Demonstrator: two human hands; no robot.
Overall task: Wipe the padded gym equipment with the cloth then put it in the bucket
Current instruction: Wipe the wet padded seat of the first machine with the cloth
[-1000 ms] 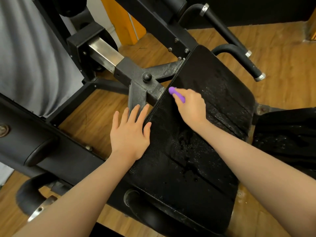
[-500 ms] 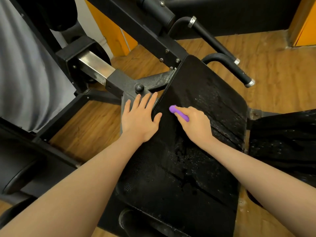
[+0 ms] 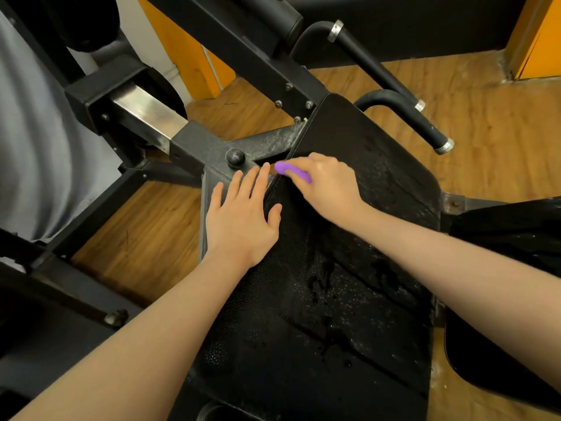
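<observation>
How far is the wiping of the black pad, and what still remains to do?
Done: the black padded seat shows wet droplets across its middle, so much looks wiped. In hand: the right hand holds the purple cloth in its grip at the pad's upper left edge, while the left hand rests flat beside it. Left: putting the cloth in the bucket, which is not in view.

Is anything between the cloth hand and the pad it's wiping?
Nothing visible. The right hand grips the purple cloth at the black pad's upper left edge; the left hand rests flat beside it, not in the way. No bucket in view.
</observation>
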